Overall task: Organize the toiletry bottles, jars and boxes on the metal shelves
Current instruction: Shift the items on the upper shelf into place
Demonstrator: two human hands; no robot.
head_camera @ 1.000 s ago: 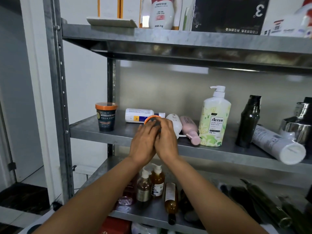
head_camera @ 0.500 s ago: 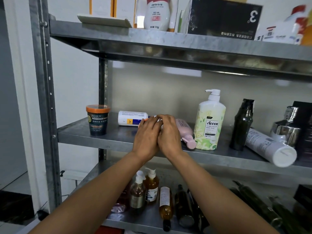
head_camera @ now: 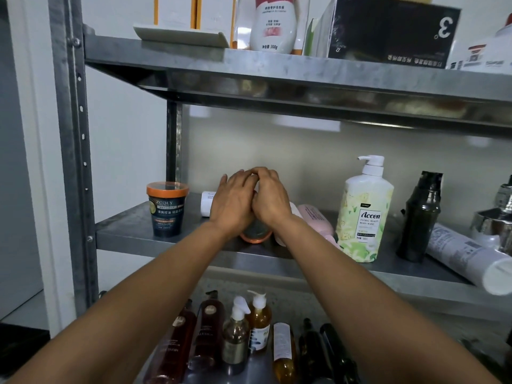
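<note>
The fingers (head_camera: 260, 171) of both hands meet at the top, curled over and touching tip to tip. They are closed round an orange-rimmed jar (head_camera: 255, 233), so that only its round end peeks out under the heels of the palms. The left hand (head_camera: 234, 200) lies more flatly across it, and the right hand (head_camera: 273, 198) wraps tighter from the other side.

A second ago those hands were low on the middle shelf (head_camera: 133, 231), and the orange rim showed beyond the fingertips, on the wall side. Now the hands have come up and the rim faces this way, so the jar has been turned over in the grasp. I cannot tell whether it has left the shelf or still rests on it.

I take that for righting a jar that had been lying down. A matching orange-lidded jar (head_camera: 167, 209) stands upright near the left post, and the open spot just beside it looks like the place for this one.

Around the hands much is unsorted. A white tube (head_camera: 207, 202) lies behind the left hand, and a pink bottle (head_camera: 315, 220) lies on its side just right of the right wrist. A green pump bottle (head_camera: 363, 214) and a dark bottle (head_camera: 421, 214) stand further along.
</note>
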